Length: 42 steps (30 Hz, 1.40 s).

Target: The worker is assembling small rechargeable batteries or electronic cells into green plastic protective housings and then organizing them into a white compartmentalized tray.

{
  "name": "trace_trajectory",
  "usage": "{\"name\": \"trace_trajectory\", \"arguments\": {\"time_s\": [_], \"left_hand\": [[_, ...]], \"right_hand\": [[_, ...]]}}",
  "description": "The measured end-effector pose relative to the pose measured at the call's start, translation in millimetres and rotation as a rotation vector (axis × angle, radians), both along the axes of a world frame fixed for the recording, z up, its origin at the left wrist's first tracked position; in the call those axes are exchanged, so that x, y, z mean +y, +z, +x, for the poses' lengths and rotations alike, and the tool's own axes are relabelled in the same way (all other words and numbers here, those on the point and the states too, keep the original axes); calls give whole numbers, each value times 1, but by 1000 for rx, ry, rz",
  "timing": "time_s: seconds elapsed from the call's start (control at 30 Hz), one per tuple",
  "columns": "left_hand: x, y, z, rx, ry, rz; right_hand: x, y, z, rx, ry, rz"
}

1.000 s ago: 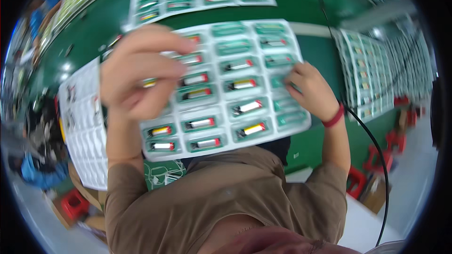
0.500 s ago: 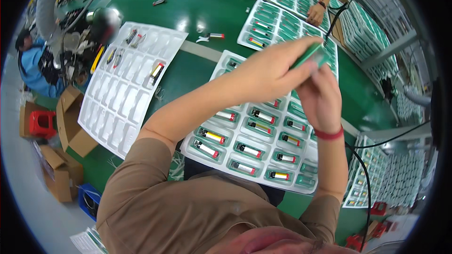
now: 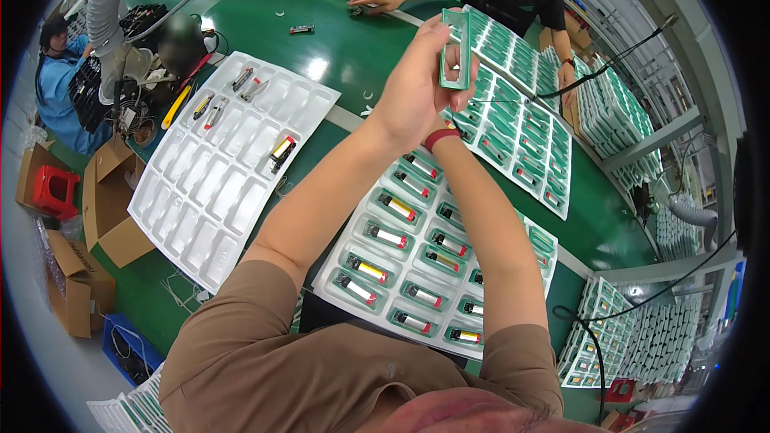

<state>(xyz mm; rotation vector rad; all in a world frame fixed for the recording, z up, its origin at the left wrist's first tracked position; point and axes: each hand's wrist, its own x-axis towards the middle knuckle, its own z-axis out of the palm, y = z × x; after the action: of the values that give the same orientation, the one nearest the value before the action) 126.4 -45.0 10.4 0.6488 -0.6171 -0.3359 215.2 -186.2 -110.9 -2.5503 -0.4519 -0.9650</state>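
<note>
My left hand (image 3: 407, 92) is raised over the far edge of the nearest tray, its fingers closed round a flat, see-through green plastic case (image 3: 455, 44). Held upright, the case shows fingers through its lower half. My right hand (image 3: 443, 118), with a red band at the wrist, crosses close behind and below the left and is at the same case; its fingers are partly hidden. Below my forearms lies a white moulded tray (image 3: 385, 289), whose pockets carry green cases with small slim devices, white, yellow or red-ended with dark heads.
To the left, a second white tray (image 3: 192, 184) holds several loose devices. Beyond my hands lie more filled trays (image 3: 513, 132). A co-worker's hand (image 3: 381, 2) touches a small dark piece on the green table (image 3: 265, 4). A black cable (image 3: 618, 56) hangs at the right.
My hands have moved left and farther away with the green case, turning it upright. The view has shifted. The co-worker's hand has reached left across the table.
</note>
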Motion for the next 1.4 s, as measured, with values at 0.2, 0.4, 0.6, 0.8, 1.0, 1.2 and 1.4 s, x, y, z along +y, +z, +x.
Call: {"name": "trace_trajectory", "arguments": {"time_s": [0.2,0.4,0.6,0.8,1.0,1.2,1.4], "left_hand": [[13,-4,-13,-75,-8,105],[-18,-8,-21,-108,-94,268],[-45,-30,-31,-234,-117,391],[-69,-44,-52,-116,-361,468],[-74,-51,-67,-36,-511,498],[-83,-54,-68,77,-663,441],[-84,-59,-67,107,-715,439]], "right_hand": [[21,49,-63,493,-70,20],[-87,78,-164,461,112,891],[-121,88,-271,344,110,922],[-118,89,-317,299,246,1188],[-125,73,-323,278,217,1250],[-118,66,-319,214,138,1165],[-118,63,-312,270,63,1200]]}}
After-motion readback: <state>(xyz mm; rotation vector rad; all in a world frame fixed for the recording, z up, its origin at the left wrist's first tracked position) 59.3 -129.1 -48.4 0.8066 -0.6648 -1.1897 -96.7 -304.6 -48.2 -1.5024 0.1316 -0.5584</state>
